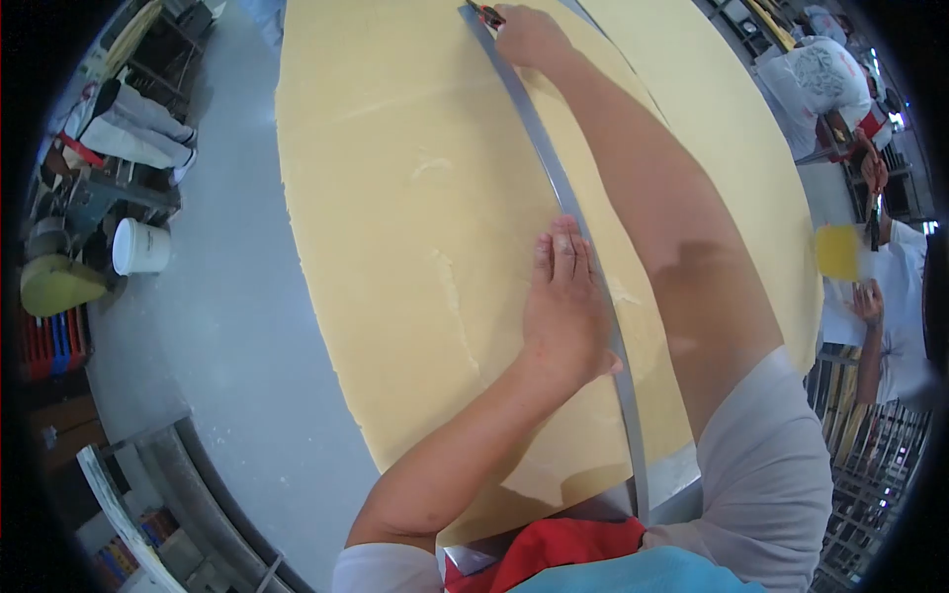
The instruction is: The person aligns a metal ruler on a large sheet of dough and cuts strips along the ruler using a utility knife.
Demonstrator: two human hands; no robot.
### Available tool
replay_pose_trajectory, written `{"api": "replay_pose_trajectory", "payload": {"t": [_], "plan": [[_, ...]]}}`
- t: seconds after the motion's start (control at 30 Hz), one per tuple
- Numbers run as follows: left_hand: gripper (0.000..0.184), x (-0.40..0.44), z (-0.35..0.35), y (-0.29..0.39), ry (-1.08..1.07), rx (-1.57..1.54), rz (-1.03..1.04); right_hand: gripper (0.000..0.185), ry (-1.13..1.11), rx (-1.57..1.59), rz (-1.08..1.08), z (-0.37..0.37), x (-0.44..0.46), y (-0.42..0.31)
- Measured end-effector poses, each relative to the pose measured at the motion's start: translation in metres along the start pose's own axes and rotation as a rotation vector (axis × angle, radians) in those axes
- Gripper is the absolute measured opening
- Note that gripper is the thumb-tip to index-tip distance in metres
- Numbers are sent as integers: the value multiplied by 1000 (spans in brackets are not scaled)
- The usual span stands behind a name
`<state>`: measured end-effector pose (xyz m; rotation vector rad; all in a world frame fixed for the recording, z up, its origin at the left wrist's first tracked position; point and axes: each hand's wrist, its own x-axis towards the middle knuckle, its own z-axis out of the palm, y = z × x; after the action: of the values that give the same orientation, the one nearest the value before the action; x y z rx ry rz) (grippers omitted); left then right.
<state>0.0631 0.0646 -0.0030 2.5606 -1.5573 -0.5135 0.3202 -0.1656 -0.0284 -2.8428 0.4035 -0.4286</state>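
The left hand (568, 316) lies flat, palm down and fingers straight and close together, gripping nothing; it presses along the ruler (634, 425), which passes beneath or just beside its fingertips. The right hand (534, 38), well ahead of the left, is closed around the handle of a cutter (486, 14) at the ruler's far end. The dough (395, 217) is a broad sheet on the worktop (680, 472), spreading under and around both hands; a seam (638, 74) shows in it to the right of the right hand. This looks like the start of a straight cut. The next move probably calls for drawing the cutter back toward the left hand along the ruler, with firm pressure and the fingertips clear.
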Motion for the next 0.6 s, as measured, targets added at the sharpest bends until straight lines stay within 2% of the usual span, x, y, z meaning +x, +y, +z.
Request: {"api": "replay_pose_trajectory", "payload": {"t": [0.07,0.13,0.2,0.27,0.4,0.43,0.47,0.5,0.6], "plan": [[132,0,0,-1,10,-15,-2,32,-5,8,-43,-7,15,-3],[132,-2,0,0,16,-12,-5,30,-160,-141,-35,-21,27,-10],[132,-4,1,-1,16,-7,-8,28,-193,-127,-43,-30,26,-13],[132,-5,1,1,19,-4,-4,27,-180,-49,37,-37,19,-13],[132,-5,-6,5,-33,81,-29,27,-224,-83,-41,-62,-26,-21],[132,-5,-8,7,-52,100,-31,28,-329,-36,73,-77,-48,-32],[132,-6,-10,8,-51,94,-20,38,-432,11,190,-89,-63,-38],[132,-7,-13,9,-78,108,-30,37,-317,-31,-33,-71,-67,-7],[133,-6,-13,12,-99,137,-42,37,-314,-144,-78,-85,-120,-7]]}}
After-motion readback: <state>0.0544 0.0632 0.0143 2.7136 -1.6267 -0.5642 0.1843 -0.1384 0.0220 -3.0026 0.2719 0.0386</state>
